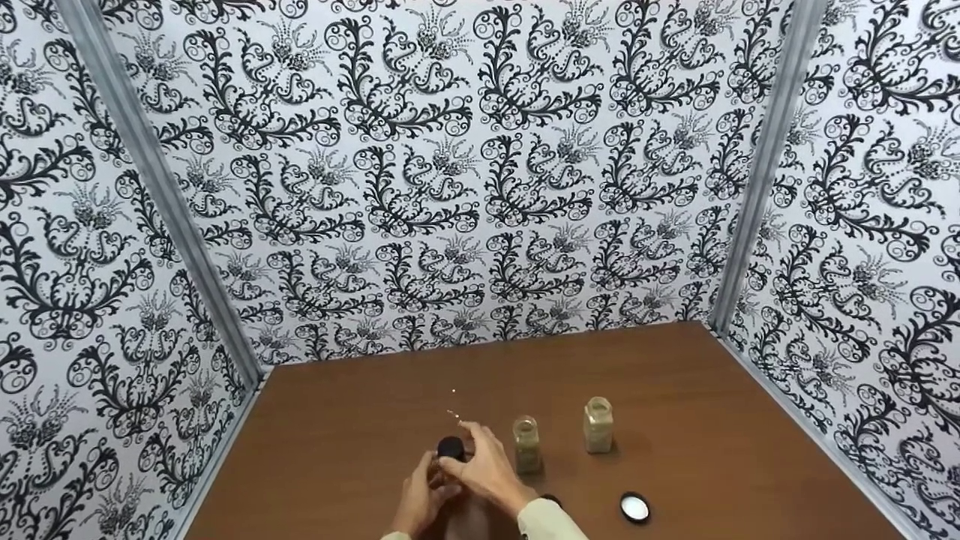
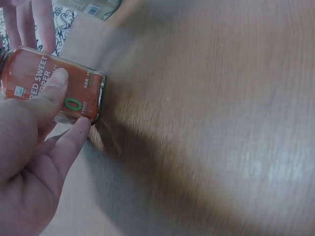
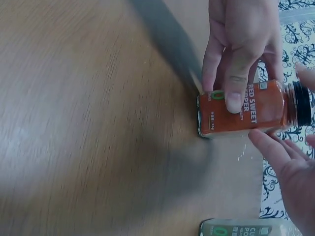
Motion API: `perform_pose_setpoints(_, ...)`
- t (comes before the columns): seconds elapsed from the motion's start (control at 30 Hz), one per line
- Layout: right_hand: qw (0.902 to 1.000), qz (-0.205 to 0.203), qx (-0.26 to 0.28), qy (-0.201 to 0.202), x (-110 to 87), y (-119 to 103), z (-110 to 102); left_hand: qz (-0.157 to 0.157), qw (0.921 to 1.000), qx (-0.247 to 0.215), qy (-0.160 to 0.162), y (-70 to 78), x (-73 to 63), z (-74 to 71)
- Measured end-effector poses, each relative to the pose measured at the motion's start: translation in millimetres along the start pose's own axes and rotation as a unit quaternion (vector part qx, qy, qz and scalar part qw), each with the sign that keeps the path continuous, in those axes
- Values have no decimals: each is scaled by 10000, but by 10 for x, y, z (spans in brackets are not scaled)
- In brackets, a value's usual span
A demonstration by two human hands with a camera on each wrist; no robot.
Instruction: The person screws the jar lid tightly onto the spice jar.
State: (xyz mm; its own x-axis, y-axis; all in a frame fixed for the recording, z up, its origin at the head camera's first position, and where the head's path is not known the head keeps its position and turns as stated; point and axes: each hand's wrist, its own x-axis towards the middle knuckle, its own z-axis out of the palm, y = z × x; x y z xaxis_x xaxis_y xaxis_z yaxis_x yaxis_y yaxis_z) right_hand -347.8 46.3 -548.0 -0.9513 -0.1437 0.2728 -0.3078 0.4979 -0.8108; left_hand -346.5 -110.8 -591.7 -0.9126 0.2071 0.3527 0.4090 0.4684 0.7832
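Observation:
My left hand [image 1: 421, 496] grips a square glass jar of red sweet pepper powder [image 3: 236, 110]. In the left wrist view the thumb [image 2: 54, 86] lies across the jar's label. A black cap [image 1: 450, 448] sits on the jar's neck. Around that cap is my right hand [image 1: 487, 466]. Its thumb is at the cap's side, while the index finger stands a little apart from it. Another right finger [image 3: 268, 147] reaches along the jar's side in the right wrist view. The head view mostly hides the jar behind my hands.
Two uncapped glass jars stand right of my hands: a nearer one with greenish contents [image 1: 528, 454] and a paler one [image 1: 598, 431]. An upturned black lid [image 1: 634, 508] with a white liner lies closer. Another dark lid [image 1: 552, 499] is partly behind my right sleeve. Patterned walls [image 1: 420, 187] enclose the table.

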Motion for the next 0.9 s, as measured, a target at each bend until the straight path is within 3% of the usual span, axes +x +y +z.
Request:
perform_pose_setpoints(0.07, 9997, -188, 78, -110, 0, 9, -18, -11, 10000, -70, -6, 4, 8, -6)
perform_pose_setpoints(0.17, 9986, -421, 217, -234, -6, 19, -37, -186, 9973, -693, -152, 23, 10, -11)
perform_pose_setpoints(0.3, 9968, -423, 575, -373, -19, 42, -44, -635, 9769, -2008, -358, 52, 3, -2)
perform_pose_setpoints(0.37, 9956, -407, 740, -415, -18, 59, -41, -885, 9620, -2556, -379, 61, 6, 10)
perform_pose_setpoints(0.4, 9951, -411, 802, -416, -16, 65, -39, -938, 9595, -2628, -377, 64, 8, 14)
perform_pose_setpoints(0.53, 9943, -442, 896, -372, 5, 80, -32, -967, 9578, -2685, -355, 72, 16, 20)
perform_pose_setpoints(0.77, 9946, -336, 875, -443, 8, 64, -37, -300, 9901, -1321, -371, 55, 6, -7)
perform_pose_setpoints(0.9, 9946, -398, 834, -476, -13, 54, -42, -351, 9868, -1519, -435, 33, 5, 0)
